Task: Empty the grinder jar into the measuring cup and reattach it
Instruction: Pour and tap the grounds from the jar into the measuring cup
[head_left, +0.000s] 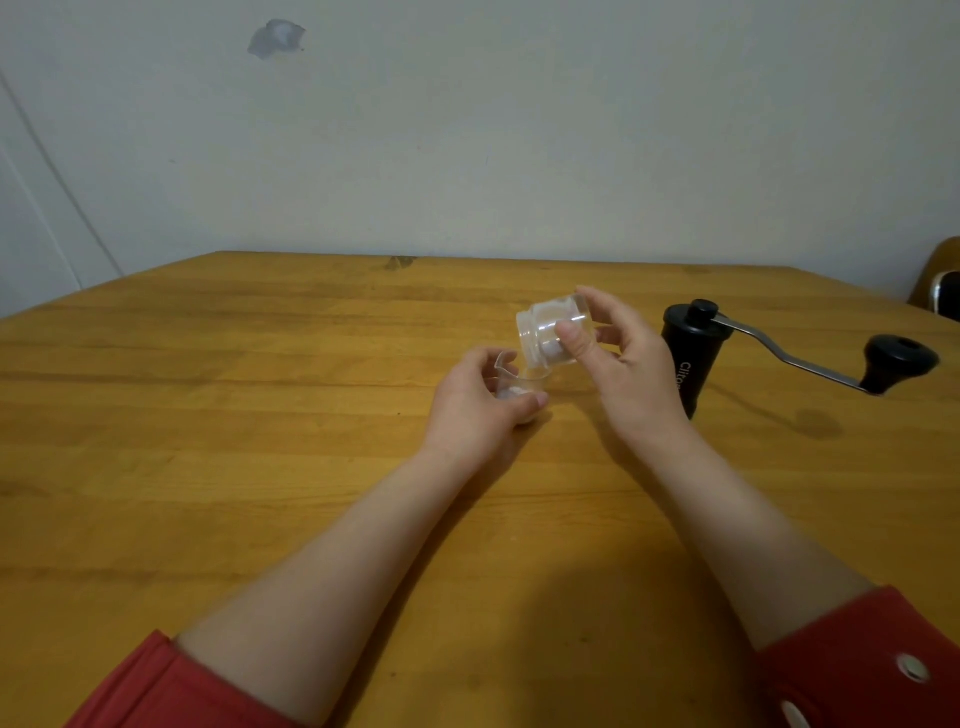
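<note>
My right hand (618, 358) grips the clear grinder jar (545, 332), tilted with its mouth pointing down and left over the small clear measuring cup (511, 382). My left hand (475, 405) is wrapped around that cup, which stands on the wooden table (260, 415) with a little white powder inside. The black grinder body (693, 358) stands upright just right of my right hand, without its jar; its crank handle (883, 364) sticks out to the right.
The table's far edge meets a pale wall. A dark chair back (940, 286) shows at the far right edge. A dark stain (818, 423) marks the wood in front of the crank.
</note>
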